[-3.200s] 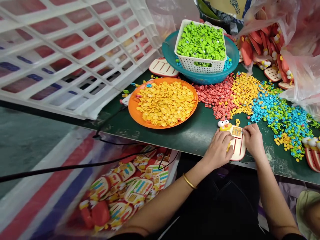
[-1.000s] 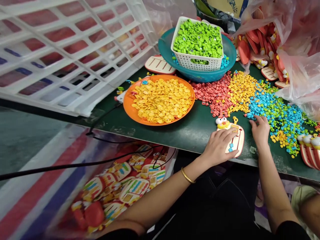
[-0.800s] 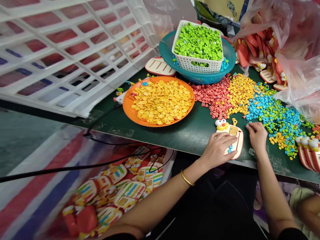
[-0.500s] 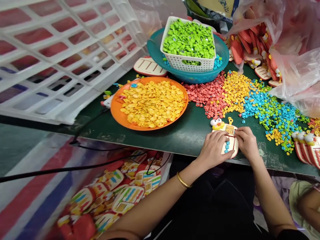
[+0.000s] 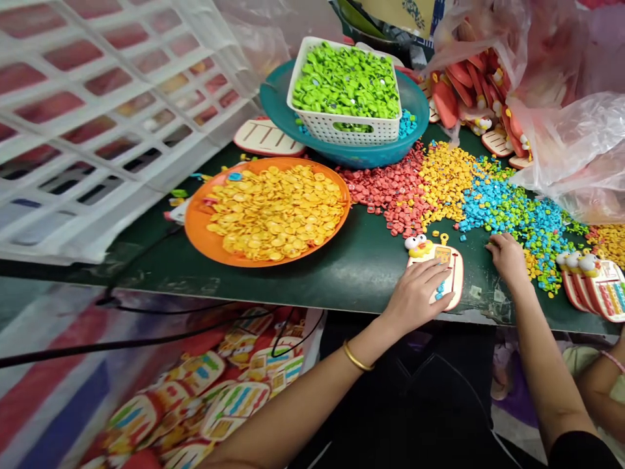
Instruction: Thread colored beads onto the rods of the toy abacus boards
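Observation:
A cream, duck-faced toy board point(image 5: 452, 277) lies on the table's front edge, with blue beads in one slot. My left hand point(image 5: 418, 286) grips it from the left, its fingers across the face and its thumb near the lower edge. My right hand point(image 5: 508, 257) is apart from the board, to its right, with fingertips pinched together beside the loose blue beads point(image 5: 481, 207). Whatever is in that pinch is too small to make out. Loose yellow beads point(image 5: 446, 176) and red beads point(image 5: 405, 195) lie beyond the board.
An orange plate point(image 5: 195, 231) of yellow pieces stands left. Behind it, a white basket point(image 5: 336, 130) of green pieces sits in a teal basin point(image 5: 273, 98). Several filled boards point(image 5: 605, 286) stand at right, below a plastic bag point(image 5: 581, 130). A white crate point(image 5: 97, 130) leans at left.
My right hand has left the board and moved right toward the loose beads. My left hand stays on the board. The view has shifted slightly.

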### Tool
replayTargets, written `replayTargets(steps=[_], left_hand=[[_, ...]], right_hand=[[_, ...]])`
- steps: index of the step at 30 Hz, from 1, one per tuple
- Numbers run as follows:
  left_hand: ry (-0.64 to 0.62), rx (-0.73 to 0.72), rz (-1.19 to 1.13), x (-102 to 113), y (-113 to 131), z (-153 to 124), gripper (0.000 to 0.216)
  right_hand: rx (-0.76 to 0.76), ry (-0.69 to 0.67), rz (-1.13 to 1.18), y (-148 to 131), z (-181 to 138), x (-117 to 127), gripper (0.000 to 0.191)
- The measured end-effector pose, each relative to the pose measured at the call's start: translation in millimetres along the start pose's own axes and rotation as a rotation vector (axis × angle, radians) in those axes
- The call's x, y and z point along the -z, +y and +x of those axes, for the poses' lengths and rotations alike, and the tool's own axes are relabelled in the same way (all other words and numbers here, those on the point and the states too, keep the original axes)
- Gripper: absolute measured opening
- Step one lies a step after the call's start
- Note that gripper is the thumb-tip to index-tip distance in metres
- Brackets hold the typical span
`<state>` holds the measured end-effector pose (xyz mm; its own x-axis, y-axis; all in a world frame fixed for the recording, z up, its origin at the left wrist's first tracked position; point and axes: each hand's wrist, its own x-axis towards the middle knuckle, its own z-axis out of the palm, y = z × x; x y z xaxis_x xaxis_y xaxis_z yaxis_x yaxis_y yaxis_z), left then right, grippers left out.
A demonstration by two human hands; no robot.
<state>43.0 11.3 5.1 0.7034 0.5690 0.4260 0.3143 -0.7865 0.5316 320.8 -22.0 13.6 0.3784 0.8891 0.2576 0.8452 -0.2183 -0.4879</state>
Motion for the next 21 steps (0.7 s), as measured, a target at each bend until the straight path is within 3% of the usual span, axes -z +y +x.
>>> replayTargets(steps=[4,8,13,15,18,21], left_hand=[[0.027,-0.087,-0.011,-4,-4,-4,0.037],[0.002,-0.131,0.022,-4,-6,-4,0.037],[-0.064,-0.206,0.015,-1,-6,-1,0.040],[-0.041,-0.144,0.000,1,-3,0,0.041],[-0.017,-0.019,-0.003,2,1,2,0.037],[-0.056,0.013,0.021,3,3,4,0.033]], right_hand=[[-0.011,-0.062,0.235,-26,-14,-2,0.020],[-0.100,-0.188,0.493,-59,-18,-24,0.022],[-0.106,-0.003,0.426,-85,-34,-45,0.017],[-0.029,0.030,0.372,-91,-51,-43,0.020],[0.092,-0.095,0.353,-87,-65,-27,0.022],[0.085,-0.133,0.300,-58,-32,-1,0.025]])
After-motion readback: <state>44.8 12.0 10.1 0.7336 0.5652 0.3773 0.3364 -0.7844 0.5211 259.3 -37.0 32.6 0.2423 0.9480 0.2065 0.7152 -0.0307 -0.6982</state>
